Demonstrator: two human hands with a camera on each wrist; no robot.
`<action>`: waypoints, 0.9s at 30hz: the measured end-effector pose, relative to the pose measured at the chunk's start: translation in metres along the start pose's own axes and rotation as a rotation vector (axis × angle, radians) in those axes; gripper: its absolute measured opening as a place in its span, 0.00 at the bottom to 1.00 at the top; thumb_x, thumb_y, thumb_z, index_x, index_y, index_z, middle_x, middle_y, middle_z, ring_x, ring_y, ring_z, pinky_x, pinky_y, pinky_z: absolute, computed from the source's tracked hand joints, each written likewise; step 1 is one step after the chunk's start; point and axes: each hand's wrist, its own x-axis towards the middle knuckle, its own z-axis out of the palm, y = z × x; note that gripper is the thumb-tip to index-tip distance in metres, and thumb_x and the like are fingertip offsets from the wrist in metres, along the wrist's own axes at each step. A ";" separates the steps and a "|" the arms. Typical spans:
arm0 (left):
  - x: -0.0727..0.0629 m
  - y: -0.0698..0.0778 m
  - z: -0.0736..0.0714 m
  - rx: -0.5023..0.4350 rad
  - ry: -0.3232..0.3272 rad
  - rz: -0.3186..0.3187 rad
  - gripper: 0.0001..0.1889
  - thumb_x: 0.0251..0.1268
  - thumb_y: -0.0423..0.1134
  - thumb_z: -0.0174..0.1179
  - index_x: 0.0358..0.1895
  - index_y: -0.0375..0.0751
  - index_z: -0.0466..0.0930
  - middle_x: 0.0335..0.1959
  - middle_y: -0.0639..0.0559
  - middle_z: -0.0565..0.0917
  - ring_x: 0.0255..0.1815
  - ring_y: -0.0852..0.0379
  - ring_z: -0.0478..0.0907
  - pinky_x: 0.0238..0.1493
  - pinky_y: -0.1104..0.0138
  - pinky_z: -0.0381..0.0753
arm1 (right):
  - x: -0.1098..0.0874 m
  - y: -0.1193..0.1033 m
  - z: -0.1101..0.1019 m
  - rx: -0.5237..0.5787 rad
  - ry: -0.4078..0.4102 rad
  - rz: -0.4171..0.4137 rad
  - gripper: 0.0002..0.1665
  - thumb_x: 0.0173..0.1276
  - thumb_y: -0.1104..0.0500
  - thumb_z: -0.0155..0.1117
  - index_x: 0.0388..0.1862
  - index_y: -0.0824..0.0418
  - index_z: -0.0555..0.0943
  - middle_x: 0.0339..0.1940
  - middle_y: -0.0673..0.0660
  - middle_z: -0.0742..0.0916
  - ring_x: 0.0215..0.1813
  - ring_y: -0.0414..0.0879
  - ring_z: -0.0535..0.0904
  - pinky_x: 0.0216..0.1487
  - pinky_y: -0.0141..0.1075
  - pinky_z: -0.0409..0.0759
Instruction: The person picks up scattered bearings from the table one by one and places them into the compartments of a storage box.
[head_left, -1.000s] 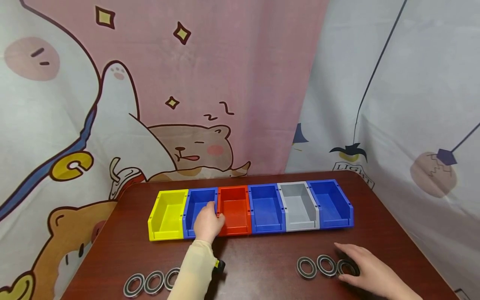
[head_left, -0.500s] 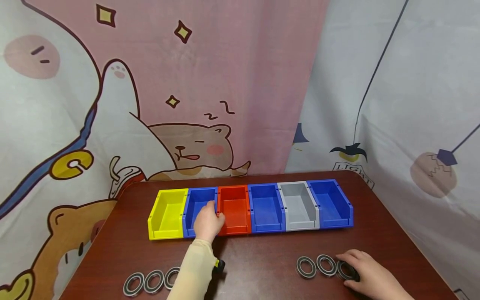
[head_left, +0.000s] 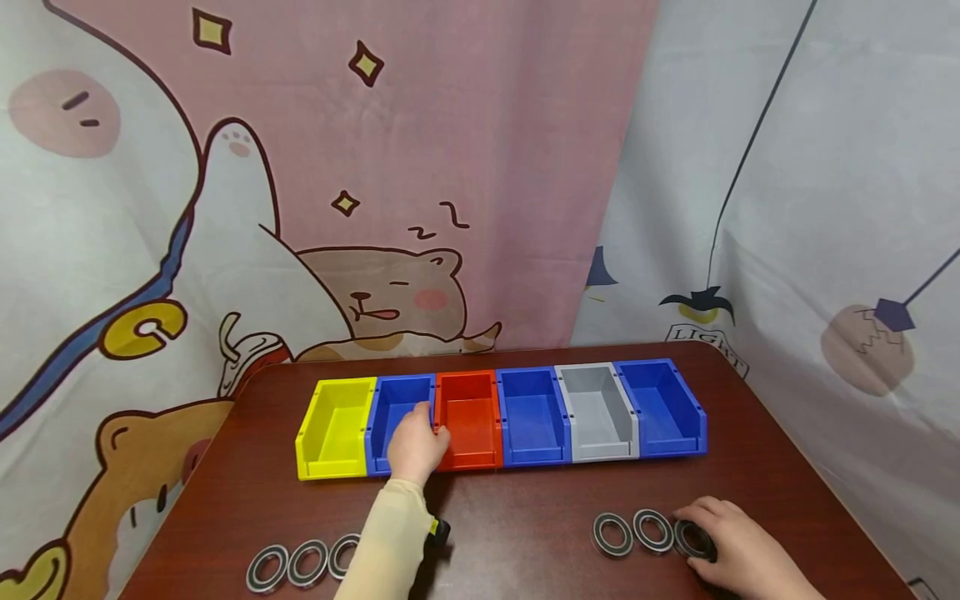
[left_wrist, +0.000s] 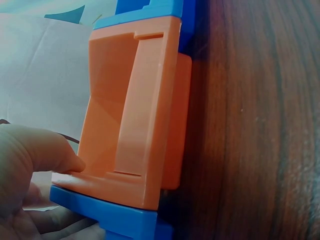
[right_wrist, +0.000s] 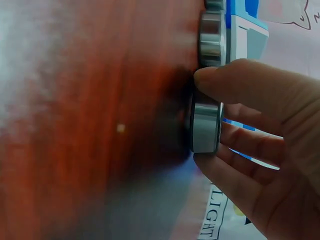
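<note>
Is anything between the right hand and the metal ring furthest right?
Nothing visible. The right hand has thumb and fingers on the rim of the rightmost metal ring; the next ring lies beside it, not in between.

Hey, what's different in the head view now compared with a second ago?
The right hand has closed in on the rightmost metal ring: its thumb and fingers, spread wider before, now grip it. That ring hasn't visibly moved. The left hand stays where the red bin meets the blue bin to its left, and the other visible rings lie as they did.
</note>
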 end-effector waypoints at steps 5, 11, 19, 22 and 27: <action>0.000 0.000 0.001 0.006 -0.003 -0.009 0.25 0.59 0.39 0.65 0.59 0.31 0.76 0.48 0.35 0.83 0.45 0.38 0.82 0.44 0.45 0.82 | 0.002 0.001 -0.008 -0.019 0.121 -0.082 0.29 0.41 0.51 0.84 0.45 0.54 0.84 0.41 0.46 0.82 0.43 0.44 0.79 0.43 0.46 0.82; 0.000 -0.001 0.002 0.014 0.011 -0.002 0.25 0.58 0.39 0.64 0.58 0.31 0.76 0.47 0.35 0.84 0.44 0.37 0.82 0.42 0.45 0.82 | 0.011 0.000 -0.024 -0.044 0.281 -0.160 0.31 0.37 0.55 0.85 0.44 0.57 0.84 0.41 0.49 0.83 0.43 0.48 0.80 0.43 0.48 0.81; 0.000 0.000 0.003 0.016 0.008 -0.005 0.25 0.58 0.39 0.64 0.59 0.31 0.76 0.47 0.35 0.83 0.44 0.37 0.82 0.42 0.45 0.82 | 0.037 0.000 -0.054 -0.044 0.388 -0.220 0.31 0.39 0.58 0.84 0.46 0.63 0.84 0.42 0.56 0.84 0.44 0.54 0.81 0.44 0.52 0.81; 0.000 0.000 0.003 0.013 -0.001 -0.010 0.25 0.59 0.39 0.64 0.59 0.31 0.76 0.48 0.35 0.83 0.45 0.38 0.82 0.43 0.45 0.81 | 0.048 -0.002 -0.065 -0.031 0.354 -0.204 0.31 0.42 0.58 0.83 0.48 0.65 0.83 0.43 0.59 0.84 0.45 0.57 0.81 0.45 0.54 0.81; 0.000 0.001 0.002 0.015 -0.003 -0.016 0.26 0.59 0.39 0.65 0.60 0.31 0.76 0.49 0.35 0.83 0.45 0.38 0.82 0.44 0.45 0.81 | 0.070 -0.001 -0.075 -0.015 0.352 -0.222 0.30 0.45 0.59 0.82 0.48 0.67 0.83 0.44 0.62 0.83 0.46 0.59 0.80 0.47 0.56 0.81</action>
